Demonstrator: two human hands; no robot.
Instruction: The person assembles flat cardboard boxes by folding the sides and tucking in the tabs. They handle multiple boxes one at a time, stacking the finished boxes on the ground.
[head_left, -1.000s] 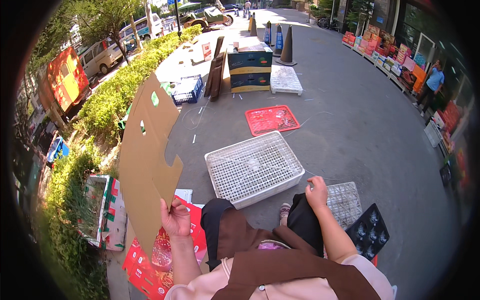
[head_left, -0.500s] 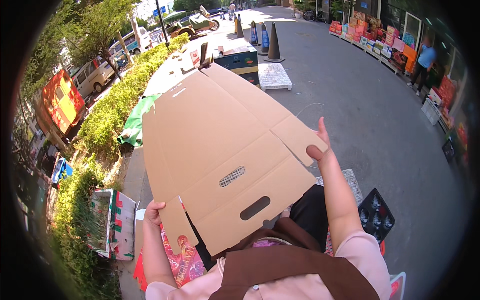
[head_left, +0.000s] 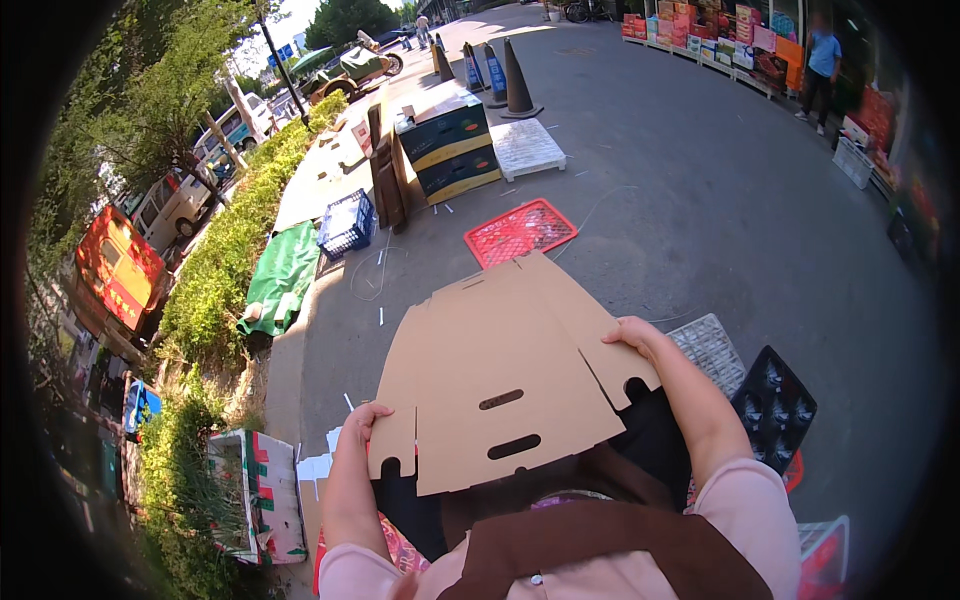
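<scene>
Grey pavement (head_left: 640,230) outdoors, strong sun. Hedge (head_left: 240,210) along its left edge; boxed goods (head_left: 720,35) and a person in blue (head_left: 823,65) by the shopfront at its far right. Dark cartons (head_left: 450,140) stacked towards the far end, white pallet (head_left: 528,148) just beside them; cones (head_left: 515,85) beyond.

Board (head_left: 480,350): brown, bare side up, two slots near its close edge, notched at both near corners. It spans the wearer's lap, close edge over the knees, far edge overlapping the red tray (head_left: 520,232) in view; contact there cannot be told.

Grip: left hand (head_left: 362,421) grasps the board's left edge near the close corner; right hand (head_left: 637,338) grasps the right edge, a little further out. Neither is free.

Change: a second ago only the left hand has it, stood on edge, right hand empty. Half a second ago both hold it, far side raised, blocking the red tray and blue basket (head_left: 347,222). Now it lies lower, those two showing again. White crate out of sight, probably beneath.

Meaning, as judged: board now spread and evenly held, both sides under control. Folds not yet made; panels look flat.
</scene>
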